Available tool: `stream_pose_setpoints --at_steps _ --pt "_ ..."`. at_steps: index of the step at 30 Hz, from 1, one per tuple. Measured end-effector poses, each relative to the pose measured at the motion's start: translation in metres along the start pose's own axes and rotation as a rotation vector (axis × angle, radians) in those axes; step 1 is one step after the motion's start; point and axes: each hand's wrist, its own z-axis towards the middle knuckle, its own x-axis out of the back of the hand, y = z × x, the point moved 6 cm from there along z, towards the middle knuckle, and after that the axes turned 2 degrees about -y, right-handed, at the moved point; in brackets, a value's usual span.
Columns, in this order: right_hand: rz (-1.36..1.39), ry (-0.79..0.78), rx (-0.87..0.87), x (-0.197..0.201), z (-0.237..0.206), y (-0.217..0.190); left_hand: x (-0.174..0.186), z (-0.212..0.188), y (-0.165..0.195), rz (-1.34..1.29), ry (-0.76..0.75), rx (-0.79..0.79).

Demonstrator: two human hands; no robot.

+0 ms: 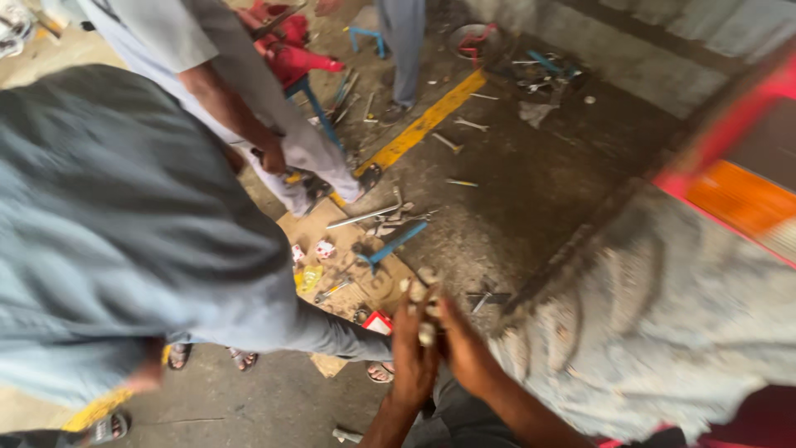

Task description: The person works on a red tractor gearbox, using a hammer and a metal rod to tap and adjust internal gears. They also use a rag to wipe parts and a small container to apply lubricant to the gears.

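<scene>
My left hand (410,358) and my right hand (466,353) are raised together at the bottom middle, fingers touching. Several small pale metal pieces (426,333), blurred and hard to name, sit between the fingertips of both hands. A large, dusty, mud-caked tyre (663,315) stands just to the right of my right hand. Below the hands lies a sheet of cardboard (365,290) on the floor.
A person in a grey shirt (124,224) bends over at the left. Another person in pale trousers (290,141) stands behind. Spanners, a metal rod (362,217) and a blue tool (396,244) are scattered near a yellow floor line (427,120). A red and orange vehicle body (738,191) fills the right.
</scene>
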Motion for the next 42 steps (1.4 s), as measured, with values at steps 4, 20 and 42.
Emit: stream_pose_setpoints --at_steps 4,20,42 --pt "-0.355 -0.374 -0.072 -0.027 0.049 0.029 0.027 0.009 -0.130 -0.462 0.262 0.864" --pt "-0.192 0.157 -0.389 0.225 0.566 0.127 -0.020 0.177 -0.439 -0.047 0.073 0.804" --pt "-2.189 -0.418 0.425 0.353 0.837 0.635 -0.194 -0.350 -0.782 -0.051 0.047 1.683"
